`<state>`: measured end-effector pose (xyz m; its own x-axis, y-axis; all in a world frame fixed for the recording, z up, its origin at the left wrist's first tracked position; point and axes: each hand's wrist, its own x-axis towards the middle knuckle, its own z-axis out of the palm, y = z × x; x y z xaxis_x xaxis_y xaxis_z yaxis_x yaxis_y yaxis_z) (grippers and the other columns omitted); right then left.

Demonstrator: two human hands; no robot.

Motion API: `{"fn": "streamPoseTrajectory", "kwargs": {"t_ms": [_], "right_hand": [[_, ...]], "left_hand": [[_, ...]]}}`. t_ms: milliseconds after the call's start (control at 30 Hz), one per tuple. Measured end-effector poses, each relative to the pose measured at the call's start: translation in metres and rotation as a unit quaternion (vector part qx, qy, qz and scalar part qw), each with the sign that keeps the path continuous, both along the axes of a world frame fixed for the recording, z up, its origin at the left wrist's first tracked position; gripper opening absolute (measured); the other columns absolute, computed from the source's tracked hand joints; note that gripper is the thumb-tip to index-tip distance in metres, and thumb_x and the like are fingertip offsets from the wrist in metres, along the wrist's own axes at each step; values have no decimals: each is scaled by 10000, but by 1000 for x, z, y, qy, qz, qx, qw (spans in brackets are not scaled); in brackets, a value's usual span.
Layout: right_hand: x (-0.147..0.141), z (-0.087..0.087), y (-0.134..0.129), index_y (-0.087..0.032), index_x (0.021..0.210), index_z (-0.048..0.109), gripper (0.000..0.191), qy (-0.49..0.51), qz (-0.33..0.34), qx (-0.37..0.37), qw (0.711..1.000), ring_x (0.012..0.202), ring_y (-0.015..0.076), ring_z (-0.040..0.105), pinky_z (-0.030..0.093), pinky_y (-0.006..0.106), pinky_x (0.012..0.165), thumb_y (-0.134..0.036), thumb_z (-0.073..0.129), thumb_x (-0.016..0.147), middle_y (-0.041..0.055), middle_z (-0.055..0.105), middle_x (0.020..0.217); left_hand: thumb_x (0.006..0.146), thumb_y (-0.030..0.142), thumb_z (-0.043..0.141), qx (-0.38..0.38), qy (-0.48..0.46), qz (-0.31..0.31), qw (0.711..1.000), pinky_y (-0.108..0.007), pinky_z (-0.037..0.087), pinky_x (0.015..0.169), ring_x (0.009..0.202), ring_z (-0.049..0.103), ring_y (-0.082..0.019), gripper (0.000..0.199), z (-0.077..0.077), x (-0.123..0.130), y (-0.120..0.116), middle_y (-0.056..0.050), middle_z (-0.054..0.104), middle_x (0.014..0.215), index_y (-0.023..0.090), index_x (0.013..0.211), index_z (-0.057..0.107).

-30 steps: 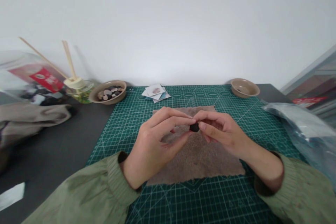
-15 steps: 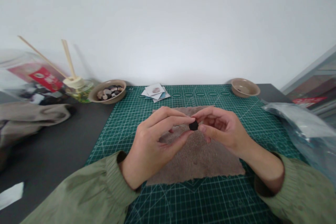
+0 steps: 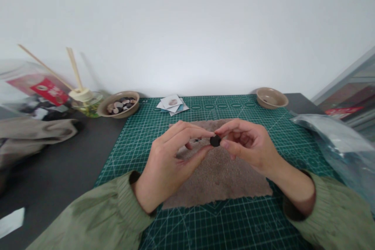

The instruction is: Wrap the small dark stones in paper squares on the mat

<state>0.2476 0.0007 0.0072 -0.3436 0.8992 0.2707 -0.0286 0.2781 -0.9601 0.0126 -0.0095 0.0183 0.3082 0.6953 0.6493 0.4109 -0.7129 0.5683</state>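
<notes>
A small black round piece point(image 3: 215, 141), like a disc, is held up between both hands over a brown cloth point(image 3: 222, 179). My left hand point(image 3: 175, 156) pinches it from the left, fingers on top and thumb below. From the other side, my right hand point(image 3: 249, 144) grips its right edge between thumb and forefinger, the other fingers curled. Part of the piece is covered by fingertips. Through the gap under my left fingers, a tiny dark-and-white spot shows that I cannot make out.
The cloth lies on a green cutting mat point(image 3: 187, 230). A bowl of dark and pale pieces point(image 3: 102, 106) and a reed diffuser point(image 3: 83, 95) stand at the back left. Small cards point(image 3: 172, 102) lie at the back; another bowl point(image 3: 272, 103) and a plastic bag point(image 3: 336, 136) are right.
The black piece seems slightly turned between my fingertips. Both hands keep nearly the same place, and the whole view has shifted slightly.
</notes>
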Motion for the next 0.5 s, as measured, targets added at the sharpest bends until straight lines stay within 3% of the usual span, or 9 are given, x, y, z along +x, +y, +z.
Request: {"fn": "streamPoseTrajectory", "kwargs": {"t_ms": [200,300,500], "right_hand": [[2,0,-3,-236,1203,787,255,-27,-17,65,997,644,106,621,492,234,531,-319,812,963,65,785,1060],[2,0,-3,-245,1191,789,278,-40,-17,84,995,633,97,616,439,220,494,-290,854,924,55,787,1082],[0,2,-3,-249,1152,812,236,-59,-35,110,992,626,100,616,457,226,505,-305,857,927,46,798,1026]], "left_hand": [[933,154,839,-13,-14,-9,1000,-259,584,757,878,711,-128,280,-2,-1,-1,5,794,1074,276,1173,764],[934,153,840,-22,-13,-9,1000,-261,583,767,887,713,-128,289,-2,-2,-1,6,788,1081,282,1181,764],[939,165,833,-19,-17,-10,1000,-277,585,735,888,720,-148,264,-2,0,1,-9,790,1067,280,1169,777]]}}
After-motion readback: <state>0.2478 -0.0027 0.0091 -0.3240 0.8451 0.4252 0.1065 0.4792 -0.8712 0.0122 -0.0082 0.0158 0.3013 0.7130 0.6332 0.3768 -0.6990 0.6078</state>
